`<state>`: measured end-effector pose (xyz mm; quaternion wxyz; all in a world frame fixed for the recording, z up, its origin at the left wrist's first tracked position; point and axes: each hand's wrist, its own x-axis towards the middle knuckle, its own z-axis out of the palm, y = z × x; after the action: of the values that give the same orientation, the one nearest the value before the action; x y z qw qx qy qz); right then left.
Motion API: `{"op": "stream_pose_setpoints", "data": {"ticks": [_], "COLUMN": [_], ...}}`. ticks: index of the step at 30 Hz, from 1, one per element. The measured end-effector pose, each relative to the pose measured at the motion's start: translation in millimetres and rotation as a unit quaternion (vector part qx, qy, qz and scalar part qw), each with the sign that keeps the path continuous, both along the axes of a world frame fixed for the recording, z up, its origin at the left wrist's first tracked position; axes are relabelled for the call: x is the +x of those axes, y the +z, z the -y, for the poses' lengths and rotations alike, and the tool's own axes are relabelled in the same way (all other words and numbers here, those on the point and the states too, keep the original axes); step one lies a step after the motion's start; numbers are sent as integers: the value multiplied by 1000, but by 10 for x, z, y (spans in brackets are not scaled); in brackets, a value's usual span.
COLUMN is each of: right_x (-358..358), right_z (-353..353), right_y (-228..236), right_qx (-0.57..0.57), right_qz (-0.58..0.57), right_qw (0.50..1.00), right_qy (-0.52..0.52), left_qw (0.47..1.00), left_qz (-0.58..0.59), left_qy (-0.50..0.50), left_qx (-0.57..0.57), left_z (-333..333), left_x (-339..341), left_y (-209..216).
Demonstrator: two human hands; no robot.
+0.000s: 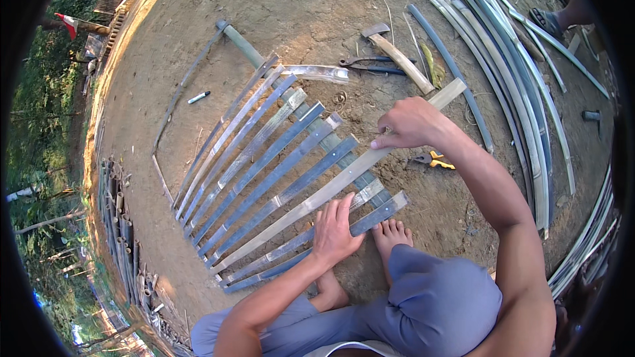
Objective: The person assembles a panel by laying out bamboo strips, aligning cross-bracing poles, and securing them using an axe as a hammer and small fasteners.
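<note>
Before me on the dirt lies a frame of bamboo slats [278, 142], laid side by side across a bamboo crosspiece [241, 46]. One long pale bamboo strip [291, 217] runs over the crosspiece among them and sticks out past the others. Around its far part my right hand [411, 122] is closed, thumb along the near edge. My left hand [336, 230] rests on the nearer slats with fingers stretched out beside the pale strip. Yellow-handled pliers [433, 160] lie near my right forearm. Beyond the right hand is a wooden-handled hammer or hatchet [402, 63].
Dark-handled pincers [377, 65] lie beside the wooden handle. A marker [198, 97] is on the ground at left. Long bamboo strips [509, 73] spread along the right, near another person's sandaled foot [549, 21]. Cut bamboo poles [122, 231] lie at far left.
</note>
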<state>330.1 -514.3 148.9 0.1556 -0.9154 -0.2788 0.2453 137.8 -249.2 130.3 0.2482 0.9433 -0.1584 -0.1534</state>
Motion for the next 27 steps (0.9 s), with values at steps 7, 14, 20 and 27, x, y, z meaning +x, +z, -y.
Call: {"op": "stream_pose_setpoints", "data": {"ticks": [7, 14, 20, 27], "right_x": [-306, -573, -503, -15], "right_z": [34, 40, -255, -974], "right_y": [161, 496, 326, 275], "right_qx": [247, 422, 539, 617], "right_qz": [451, 568, 478, 167], "right_qw": [849, 673, 618, 700], "right_qy": [-119, -216, -314, -319], "left_qw": [1000, 998, 993, 976], "left_qz": [-1, -3, 1, 11], "left_qy": [9, 22, 62, 167], "left_qx": [-6, -52, -100, -139], "left_z": [-77, -535, -1150, -1345], "left_x": [11, 122, 118, 24], "left_y": [363, 1275, 1895, 2300]}}
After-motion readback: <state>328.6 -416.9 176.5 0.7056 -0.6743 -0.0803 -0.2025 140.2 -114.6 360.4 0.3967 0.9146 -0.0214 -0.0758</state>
